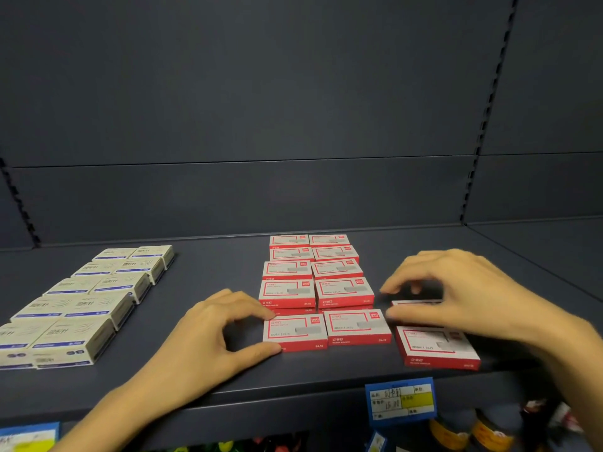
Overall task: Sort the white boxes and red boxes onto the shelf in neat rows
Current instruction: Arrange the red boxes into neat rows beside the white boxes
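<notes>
- Straight ahead, we see the dark shelf (212, 272) with both sorts of boxes lying flat on it.
- At the left, the white boxes (85, 305) sit in two columns that run from the near edge towards the far panel, side by side and touching.
- In the middle, well apart from the white ones, the red boxes (313, 275) form two columns of their own, running near to far; some towards the near end seem to lie on a second layer.
- Our left hand (208, 334) grasps the near-left red box (295, 332), the first box in the left red column. The forefinger presses its far left corner and the thumb its near left corner, with the other fingers curled behind.
- Our right hand (463, 288) is curled over a half-hidden red box (414, 303) just right of the right red column. The thumb lies along its near edge and the fingers arch over its far side, so it is grasped.
- Nearer us, a loose red box (434, 347) lies slightly skewed at the shelf's front edge, just beside the columns and under the right wrist.
- A blue and yellow price label (401, 401) hangs from the shelf's front lip below that box.
</notes>
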`<state>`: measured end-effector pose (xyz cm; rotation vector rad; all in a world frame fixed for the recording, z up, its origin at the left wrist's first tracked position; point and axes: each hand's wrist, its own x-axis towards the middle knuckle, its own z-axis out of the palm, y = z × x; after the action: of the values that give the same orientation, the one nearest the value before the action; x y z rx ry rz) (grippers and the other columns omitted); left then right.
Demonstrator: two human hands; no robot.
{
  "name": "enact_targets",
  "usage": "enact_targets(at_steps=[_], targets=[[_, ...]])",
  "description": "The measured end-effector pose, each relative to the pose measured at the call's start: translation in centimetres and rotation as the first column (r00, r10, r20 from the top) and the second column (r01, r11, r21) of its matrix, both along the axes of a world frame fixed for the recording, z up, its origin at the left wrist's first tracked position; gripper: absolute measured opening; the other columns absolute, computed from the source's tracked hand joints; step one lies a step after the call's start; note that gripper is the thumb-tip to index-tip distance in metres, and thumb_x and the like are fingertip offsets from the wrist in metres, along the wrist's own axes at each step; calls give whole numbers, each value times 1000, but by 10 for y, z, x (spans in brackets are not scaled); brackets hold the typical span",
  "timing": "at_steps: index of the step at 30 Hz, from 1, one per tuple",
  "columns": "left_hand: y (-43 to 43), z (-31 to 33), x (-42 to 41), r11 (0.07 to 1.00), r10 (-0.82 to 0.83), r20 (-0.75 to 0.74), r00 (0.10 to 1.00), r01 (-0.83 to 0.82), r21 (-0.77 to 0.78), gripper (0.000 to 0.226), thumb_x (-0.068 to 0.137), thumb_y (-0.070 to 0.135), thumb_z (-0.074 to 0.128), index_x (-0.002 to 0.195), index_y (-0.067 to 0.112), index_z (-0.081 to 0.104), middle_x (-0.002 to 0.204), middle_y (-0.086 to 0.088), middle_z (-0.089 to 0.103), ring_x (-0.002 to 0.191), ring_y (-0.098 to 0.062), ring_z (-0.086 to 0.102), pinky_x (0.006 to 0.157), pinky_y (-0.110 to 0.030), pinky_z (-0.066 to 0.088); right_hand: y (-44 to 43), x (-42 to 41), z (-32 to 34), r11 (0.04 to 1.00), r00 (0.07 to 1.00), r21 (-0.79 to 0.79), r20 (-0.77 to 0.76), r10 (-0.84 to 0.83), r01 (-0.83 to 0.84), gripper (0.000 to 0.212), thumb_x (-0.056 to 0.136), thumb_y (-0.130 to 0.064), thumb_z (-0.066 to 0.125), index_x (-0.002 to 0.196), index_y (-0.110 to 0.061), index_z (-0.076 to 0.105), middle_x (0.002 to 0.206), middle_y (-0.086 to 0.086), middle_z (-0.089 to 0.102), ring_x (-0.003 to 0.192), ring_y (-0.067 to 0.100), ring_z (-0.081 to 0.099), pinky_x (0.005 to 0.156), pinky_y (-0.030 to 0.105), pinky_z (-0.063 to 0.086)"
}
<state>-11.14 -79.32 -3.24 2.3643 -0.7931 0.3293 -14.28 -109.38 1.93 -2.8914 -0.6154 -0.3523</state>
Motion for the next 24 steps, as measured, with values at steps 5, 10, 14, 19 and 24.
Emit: enact_targets(at_steps=[5, 10, 14, 19, 24], targets=[[-2, 5, 0, 1000, 5, 27, 1000, -5, -17, 36, 64, 58, 70, 92, 34, 68, 92, 25, 66, 93, -3, 59, 85, -31, 47, -54, -2, -8, 968, 995, 251, -100, 0, 25, 36, 68, -58, 57, 101, -46, 64, 102, -28, 63, 99, 0, 58, 80, 29, 52], [-7, 12, -1, 1000, -23, 76, 997, 24, -14, 43, 63, 65, 60, 90, 32, 69, 87, 22, 66, 89, -3, 56, 77, -19, 44, -73, -2, -26, 961, 977, 277, -206, 50, 10, 48, 66, -76, 53, 111, -58, 53, 115, -32, 58, 108, -2, 55, 80, 13, 45], [-20, 17, -3, 997, -77, 86, 993, 77, -7, 45, 65, 65, 55, 92, 32, 69, 88, 27, 64, 93, 2, 54, 80, -15, 44, -76, 2, -35, 949, 975, 316, -213, 68, 3, 51, 65, -73, 59, 112, -54, 55, 113, -23, 62, 102, 6, 59, 78, 20, 49], [-50, 23, -7, 990, -143, 90, 986, 141, 26, 45, 68, 66, 61, 98, 33, 66, 98, 25, 62, 100, 5, 52, 90, -22, 46, -80, -1, -36, 935, 973, 356, -219, 79, 5, 47, 65, -76, 55, 106, -53, 57, 109, -21, 62, 100, 7, 59, 75, 22, 51], [-88, 21, -13, 967, -214, 113, 970, 194, 168, 49, 74, 64, 56, 114, 35, 58, 116, 21, 58, 108, 5, 41, 99, -24, 38, -88, -7, -30, 927, 988, 374, -146, 41, 17, 49, 64, -79, 53, 105, -54, 57, 109, -23, 61, 99, 2, 60, 72, 22, 52]])
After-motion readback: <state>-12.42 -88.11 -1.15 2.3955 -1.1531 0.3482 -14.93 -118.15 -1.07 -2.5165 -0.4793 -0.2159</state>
